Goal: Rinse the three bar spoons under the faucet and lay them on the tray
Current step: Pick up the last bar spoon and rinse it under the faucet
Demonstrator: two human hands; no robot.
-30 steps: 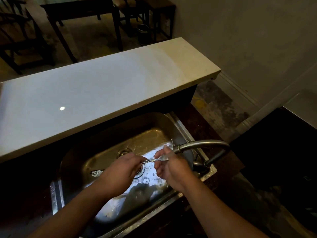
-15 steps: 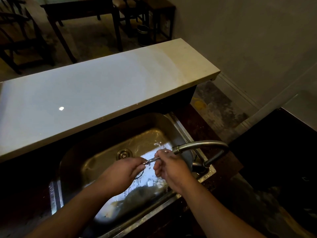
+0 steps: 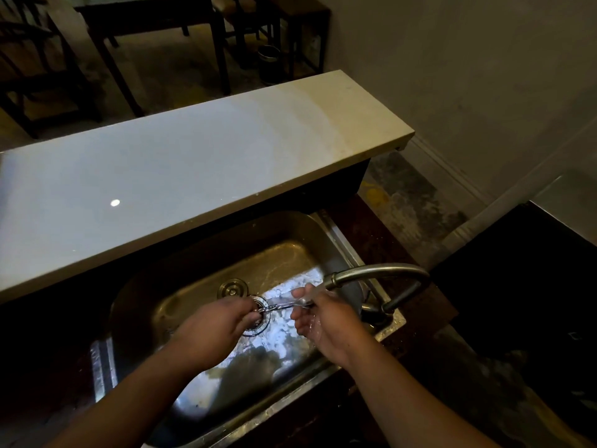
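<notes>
A thin twisted metal bar spoon [image 3: 280,305] lies level between both hands over the steel sink [image 3: 200,270]. My left hand [image 3: 216,328] pinches its left end above the drain. My right hand [image 3: 323,315] holds its right end directly under the spout of the curved faucet [image 3: 381,273]. Water runs over my right fingers and splashes on the sink floor. How many spoons are in the grip I cannot tell. No tray is in view.
A long pale counter [image 3: 193,169] overhangs the sink's far side. A round drain plug [image 3: 233,287] sits beside the open drain. The faucet base [image 3: 376,310] stands at the sink's right rim. Dark tables and chairs stand beyond the counter.
Both hands have shifted slightly, staying under the spout with the spoon. The utensil seen lying at the sink's left one second ago is no longer visible.
</notes>
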